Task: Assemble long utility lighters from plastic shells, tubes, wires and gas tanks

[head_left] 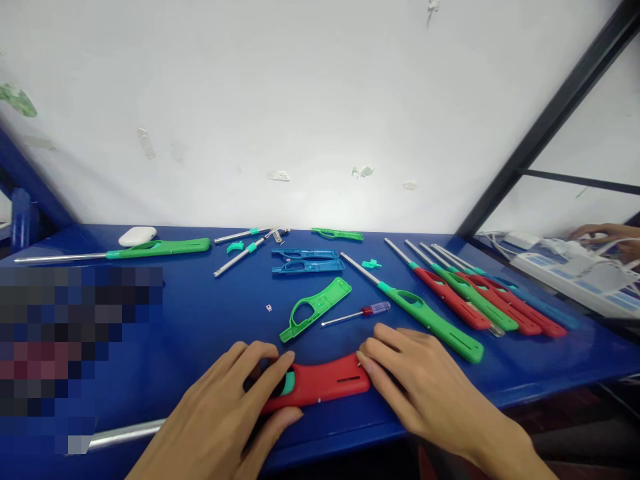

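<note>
A red long-necked gas lighter (pixel 330 379) lies near the table's front edge, its metal tube pointing left. My left hand (pixel 225 400) is closed round its trigger end, with a bit of the teal trigger showing between the fingers. At the handle's other end, my right hand (pixel 415 377) grips the corner with thumb and fingertips. Just behind are a green half shell (pixel 320 308) and a screwdriver (pixel 357 313) with a red and purple handle. To the right of these rests a whole green lighter (pixel 420 313).
Several lighters, including a red one (pixel 453 300), lie side by side at the right. Blue half shells (pixel 307 265), loose metal tubes (pixel 239 258) and a white case (pixel 137 236) are farther back. A power strip (pixel 565 273) and another person's hand (pixel 603 232) show beyond the right frame.
</note>
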A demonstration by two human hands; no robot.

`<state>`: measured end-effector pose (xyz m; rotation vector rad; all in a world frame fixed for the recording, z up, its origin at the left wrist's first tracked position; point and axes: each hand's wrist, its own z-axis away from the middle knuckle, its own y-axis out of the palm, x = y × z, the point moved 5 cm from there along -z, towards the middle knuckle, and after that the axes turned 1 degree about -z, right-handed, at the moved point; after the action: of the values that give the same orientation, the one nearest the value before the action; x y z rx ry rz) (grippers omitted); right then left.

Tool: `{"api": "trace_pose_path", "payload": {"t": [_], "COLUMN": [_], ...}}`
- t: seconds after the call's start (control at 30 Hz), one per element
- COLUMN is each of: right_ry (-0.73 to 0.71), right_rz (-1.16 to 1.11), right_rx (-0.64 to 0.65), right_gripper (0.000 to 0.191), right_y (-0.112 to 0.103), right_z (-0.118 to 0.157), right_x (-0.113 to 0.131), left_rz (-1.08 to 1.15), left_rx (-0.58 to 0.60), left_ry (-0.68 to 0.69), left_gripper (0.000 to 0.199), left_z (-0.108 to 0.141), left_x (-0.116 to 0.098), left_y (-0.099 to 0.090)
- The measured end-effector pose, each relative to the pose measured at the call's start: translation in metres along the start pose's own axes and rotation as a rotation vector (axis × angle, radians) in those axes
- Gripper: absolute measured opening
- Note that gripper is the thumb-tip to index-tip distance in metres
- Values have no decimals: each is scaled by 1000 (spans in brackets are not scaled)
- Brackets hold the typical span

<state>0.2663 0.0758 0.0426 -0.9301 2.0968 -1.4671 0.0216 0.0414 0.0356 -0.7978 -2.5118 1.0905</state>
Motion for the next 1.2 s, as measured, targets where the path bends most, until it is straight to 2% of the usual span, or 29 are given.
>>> {"api": "trace_pose_path", "payload": {"t": [0.27, 0.53, 0.7, 0.93, 1.1, 1.2], "right_ry": [-48, -135, -76, -2, 66, 101], "right_rz": [68, 97, 52, -83, -222, -301], "right_rx": [60, 37, 104, 195, 246, 261], "right_gripper": [28, 25, 23, 30, 39, 40], "right_y": [-10, -17, -14, -6, -2, 0], "right_z": [-5, -9, -9, -14, -20, -21], "right_x": [4, 7, 6, -2, -7, -7], "left_rz": [10, 36, -2, 7, 40, 68], "left_rx": [-1, 25, 21, 174, 104, 102], "left_ry": [-2, -33, -4, -29, -33, -46], "left_gripper": [43, 42, 43, 43, 43, 44], "left_z": [4, 9, 11, 26, 21, 16], "left_x": [1, 4, 6, 14, 11, 10], "left_y": [2, 5, 6, 18, 15, 13]}}
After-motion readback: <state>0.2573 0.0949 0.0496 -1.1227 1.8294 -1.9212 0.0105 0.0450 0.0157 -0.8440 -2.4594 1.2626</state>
